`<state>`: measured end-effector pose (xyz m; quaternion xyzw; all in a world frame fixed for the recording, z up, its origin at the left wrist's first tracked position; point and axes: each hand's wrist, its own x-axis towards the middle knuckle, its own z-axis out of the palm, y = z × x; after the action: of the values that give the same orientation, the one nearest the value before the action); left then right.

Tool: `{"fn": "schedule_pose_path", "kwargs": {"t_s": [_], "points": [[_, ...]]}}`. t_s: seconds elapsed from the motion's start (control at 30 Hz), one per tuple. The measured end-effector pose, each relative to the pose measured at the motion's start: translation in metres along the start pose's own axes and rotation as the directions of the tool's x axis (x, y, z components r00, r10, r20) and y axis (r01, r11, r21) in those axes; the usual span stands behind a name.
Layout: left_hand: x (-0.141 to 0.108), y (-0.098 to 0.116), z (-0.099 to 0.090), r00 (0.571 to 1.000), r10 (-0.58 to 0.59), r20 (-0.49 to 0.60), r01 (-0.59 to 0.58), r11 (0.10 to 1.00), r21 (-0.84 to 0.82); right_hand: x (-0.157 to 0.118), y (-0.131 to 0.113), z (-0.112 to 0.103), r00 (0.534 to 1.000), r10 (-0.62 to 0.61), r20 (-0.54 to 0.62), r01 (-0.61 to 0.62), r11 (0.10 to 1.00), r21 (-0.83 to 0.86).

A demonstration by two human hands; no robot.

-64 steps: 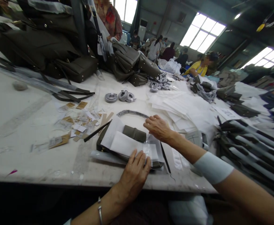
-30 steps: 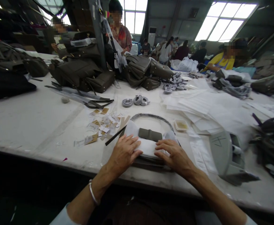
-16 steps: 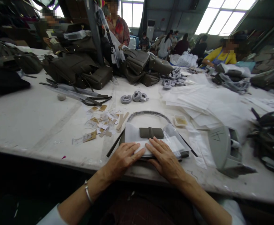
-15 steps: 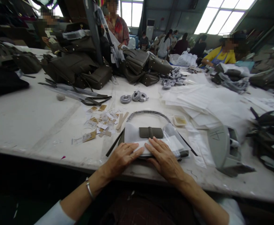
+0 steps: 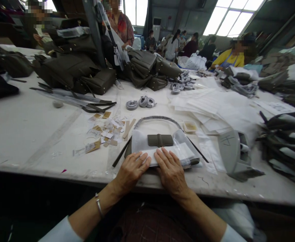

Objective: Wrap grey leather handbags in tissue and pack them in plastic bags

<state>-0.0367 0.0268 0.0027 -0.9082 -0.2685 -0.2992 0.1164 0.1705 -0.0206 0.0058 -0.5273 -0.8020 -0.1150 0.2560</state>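
A dark olive bag lies at the table's front edge, partly covered by white wrapping [image 5: 185,152]. Its strap tab [image 5: 160,140] shows above the wrapping, and a wrapped handle [image 5: 160,118] arches behind it. My left hand [image 5: 133,167] rests on the wrapping's left part, fingers stretched out. Beside it, my right hand [image 5: 171,171] lies flat on the middle, fingers slightly spread. The two hands are a small gap apart, and neither grips anything. Dark straps stick out on both sides of the bag.
Tags in small packets [image 5: 107,134] lie to the left, wrapped coils [image 5: 143,102] behind. White sheets [image 5: 200,107], a tape dispenser [image 5: 229,153] and stacked dark bags [image 5: 288,144] are on the right. More bags [image 5: 69,72] are piled at the back, with people beyond.
My right hand has turned more upright on the wrapping, and both hands lie flatter along its front part. The whole view has shifted slightly.
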Motion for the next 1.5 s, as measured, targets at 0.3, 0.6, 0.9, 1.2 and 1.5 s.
{"fn": "schedule_pose_path", "kwargs": {"t_s": [0.3,0.6,0.9,1.2,1.5], "points": [[-0.004,0.009,-0.017,0.995,-0.027,0.095,0.008,0.981,0.196,0.003,0.001,0.001,0.997,0.013,0.079,-0.010,0.999,-0.031],[-0.003,0.009,-0.016,0.974,0.044,0.222,-0.132,0.908,0.398,0.000,-0.008,0.008,0.994,0.082,0.066,-0.077,0.994,-0.076],[0.011,-0.012,-0.015,0.964,0.137,0.228,-0.190,0.954,0.232,0.012,-0.014,-0.001,0.998,-0.002,0.058,0.002,1.000,0.008],[0.034,-0.010,-0.025,1.000,0.018,0.025,-0.022,0.979,0.203,0.054,0.006,-0.011,0.985,-0.165,0.055,0.168,0.984,-0.056],[-0.005,-0.025,-0.017,0.989,0.112,-0.097,-0.083,0.961,0.264,0.049,-0.014,-0.028,0.993,-0.105,0.056,0.090,0.971,0.221]]}}
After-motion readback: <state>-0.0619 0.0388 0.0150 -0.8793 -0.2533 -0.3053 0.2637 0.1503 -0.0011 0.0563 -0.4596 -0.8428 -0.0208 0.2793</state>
